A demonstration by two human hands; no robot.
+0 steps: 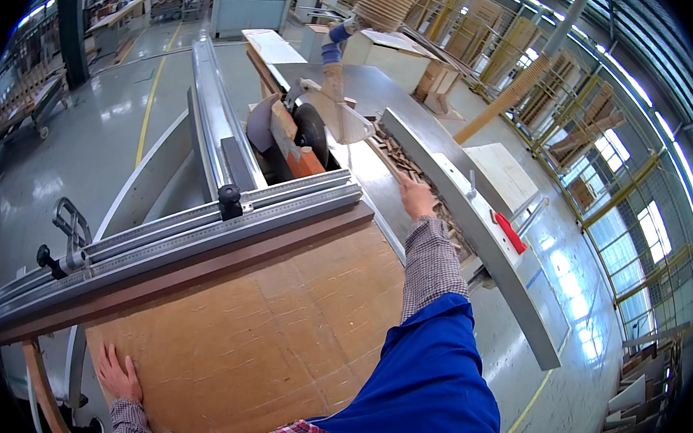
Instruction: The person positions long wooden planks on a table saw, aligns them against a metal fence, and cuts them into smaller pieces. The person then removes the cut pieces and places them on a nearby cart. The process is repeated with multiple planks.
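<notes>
Wooden offcuts (406, 163) lay in a long band beside the grey fence (505, 270), its long axis slanting from far left to near right, with the right hand (419, 198) just at it, fingers partly curled, though whether they gripped a piece I couldn't tell. Well apart, nearer and leftward, the left hand (119, 374) rested flat and opened out on the tan panel (257, 315), grasping nothing.

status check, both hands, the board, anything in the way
Left hand flat on brown board. Right hand beside wood scraps, grip unclear. Wood scraps strewn along grey fence.
</notes>
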